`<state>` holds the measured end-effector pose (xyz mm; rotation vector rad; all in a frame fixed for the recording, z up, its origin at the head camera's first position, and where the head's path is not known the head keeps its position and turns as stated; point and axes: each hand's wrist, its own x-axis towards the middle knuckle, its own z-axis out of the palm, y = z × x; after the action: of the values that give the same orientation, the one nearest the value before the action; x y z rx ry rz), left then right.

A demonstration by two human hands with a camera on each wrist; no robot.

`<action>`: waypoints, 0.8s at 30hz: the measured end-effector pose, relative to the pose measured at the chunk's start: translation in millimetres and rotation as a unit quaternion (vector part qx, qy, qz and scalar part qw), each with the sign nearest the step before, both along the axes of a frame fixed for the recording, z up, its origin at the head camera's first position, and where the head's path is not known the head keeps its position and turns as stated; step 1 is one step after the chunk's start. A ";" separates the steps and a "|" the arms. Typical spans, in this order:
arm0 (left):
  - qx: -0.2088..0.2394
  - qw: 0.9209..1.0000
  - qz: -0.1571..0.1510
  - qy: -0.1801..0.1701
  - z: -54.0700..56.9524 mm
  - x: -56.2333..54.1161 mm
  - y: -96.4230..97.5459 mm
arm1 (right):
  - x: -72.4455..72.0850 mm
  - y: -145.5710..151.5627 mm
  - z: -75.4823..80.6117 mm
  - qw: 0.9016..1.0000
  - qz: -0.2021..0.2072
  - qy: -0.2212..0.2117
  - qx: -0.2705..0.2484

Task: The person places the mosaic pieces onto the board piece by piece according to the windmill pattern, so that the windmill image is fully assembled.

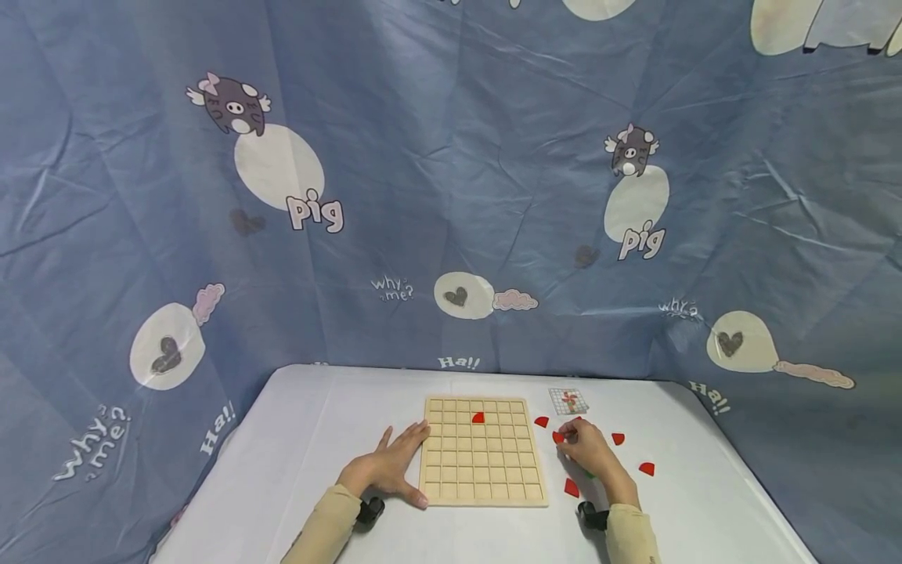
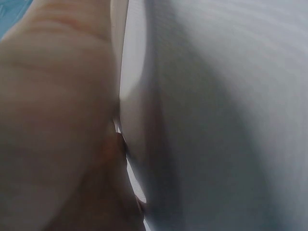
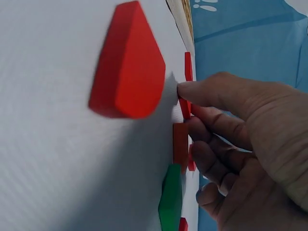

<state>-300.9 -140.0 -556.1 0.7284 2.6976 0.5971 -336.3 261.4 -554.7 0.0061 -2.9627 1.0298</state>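
A square wooden grid board [image 1: 486, 466] lies on the white table, with one red quarter-round piece [image 1: 478, 417] in a cell near its far side. Along the board's left edge rests my left hand [image 1: 384, 470], thumb and fingers spread at the frame; its own wrist view shows mostly skin and white cloth. To the right of the board, my right hand [image 1: 590, 453] pinches another red quarter-round piece [image 1: 558, 438] between thumb and fingertips, low over the table. Below those fingers, the right wrist view shows an orange block [image 3: 180, 144] and a green block [image 3: 171, 199].
More red pieces lie around the right hand: one nearer me [image 1: 571, 487], one farther right [image 1: 647, 468], one behind [image 1: 618, 439] and one by the board [image 1: 541, 421]. A gridded pattern card [image 1: 568, 401] lies behind them. Blue printed cloth [image 1: 451, 196] hangs around the table.
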 end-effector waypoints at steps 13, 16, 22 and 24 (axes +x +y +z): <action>-0.005 1.000 0.004 -0.001 2.7 0.1 1.5 | -0.9 -0.4 -3.2 1.000 0.003 0.004 0.003; -0.005 1.000 0.003 -0.001 3.3 0.0 1.3 | -1.3 0.0 -3.7 1.000 0.008 0.012 0.006; -0.007 1.000 -0.001 0.000 0.9 -1.0 0.5 | -1.3 0.9 -3.9 1.000 0.015 0.015 0.008; -0.007 1.000 -0.003 0.001 0.6 -1.0 0.3 | -1.5 0.9 -3.9 1.000 0.013 0.010 0.007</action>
<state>-301.9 -139.7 -555.4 0.7332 2.6977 0.5772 -337.8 262.2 -558.6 0.0547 -2.9594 1.0054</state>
